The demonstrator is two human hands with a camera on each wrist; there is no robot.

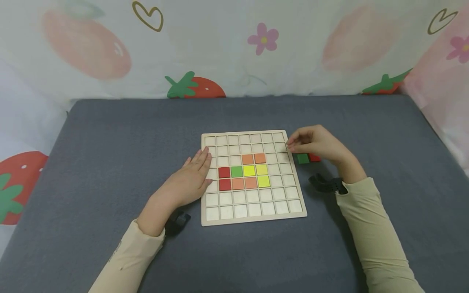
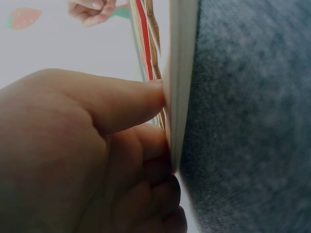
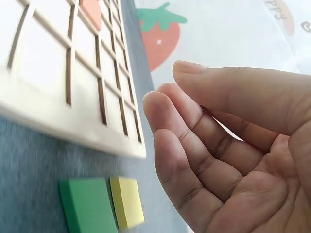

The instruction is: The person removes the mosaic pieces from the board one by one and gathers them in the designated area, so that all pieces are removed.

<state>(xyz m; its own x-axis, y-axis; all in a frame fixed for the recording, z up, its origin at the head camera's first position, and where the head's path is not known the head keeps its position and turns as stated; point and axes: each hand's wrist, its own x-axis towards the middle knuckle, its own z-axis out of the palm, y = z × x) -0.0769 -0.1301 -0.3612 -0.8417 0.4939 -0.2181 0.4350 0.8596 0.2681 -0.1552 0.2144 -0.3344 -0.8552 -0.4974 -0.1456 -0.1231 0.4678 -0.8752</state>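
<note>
A pale wooden grid board (image 1: 254, 220) lies on the table, its middle cells holding red, green, yellow and orange square tiles. My left hand (image 1: 188, 179) rests flat with straight fingers on the board's left edge; in the left wrist view its thumb (image 2: 131, 102) touches the rim. Over the board's right edge hovers my right hand (image 1: 316, 140), fingers loosely bent. The right wrist view shows a gap between its thumb (image 3: 238, 92) and fingers, with nothing held. Beneath that hand, beside the board, lie a green tile (image 3: 87, 204), a yellow tile (image 3: 127, 201) and a red tile (image 1: 314, 157).
Dark grey cloth (image 1: 128, 134) covers the table. Behind it hangs a white curtain (image 1: 220, 53) printed with strawberries, hearts and flowers. A black wrist strap (image 1: 326, 184) sits on the right wrist, and another black device (image 1: 177, 221) is at the left wrist.
</note>
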